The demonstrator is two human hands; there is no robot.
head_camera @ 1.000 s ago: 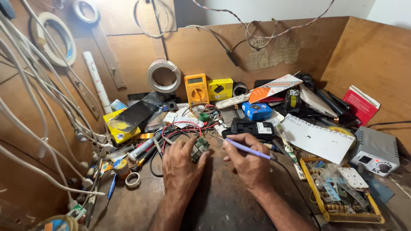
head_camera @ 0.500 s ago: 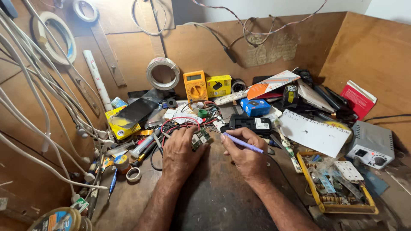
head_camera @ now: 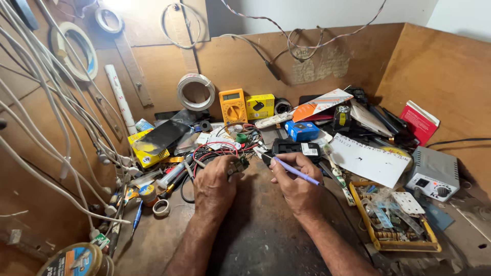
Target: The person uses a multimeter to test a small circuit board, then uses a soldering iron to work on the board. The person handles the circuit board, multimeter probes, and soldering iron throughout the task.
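My left hand [head_camera: 215,185] grips a small circuit board [head_camera: 239,164] with red and black wires [head_camera: 215,149] trailing from it, just above the dark bench top. My right hand [head_camera: 295,185] holds a thin purple-handled tool [head_camera: 292,171] like a pen, its tip pointing left toward the board. Both hands sit at the middle of the bench, a short gap between them. The board is partly hidden by my left fingers.
A yellow multimeter [head_camera: 232,106] and yellow box [head_camera: 260,106] stand behind. A grey power unit [head_camera: 433,173] and yellow parts tray [head_camera: 396,219] lie right. White cables [head_camera: 56,128] hang left, with tape rolls [head_camera: 195,92], a red box [head_camera: 419,122] and white paper [head_camera: 369,159].
Both hands have shifted slightly away from me with the board and tool as the view moved; the grips are the same.
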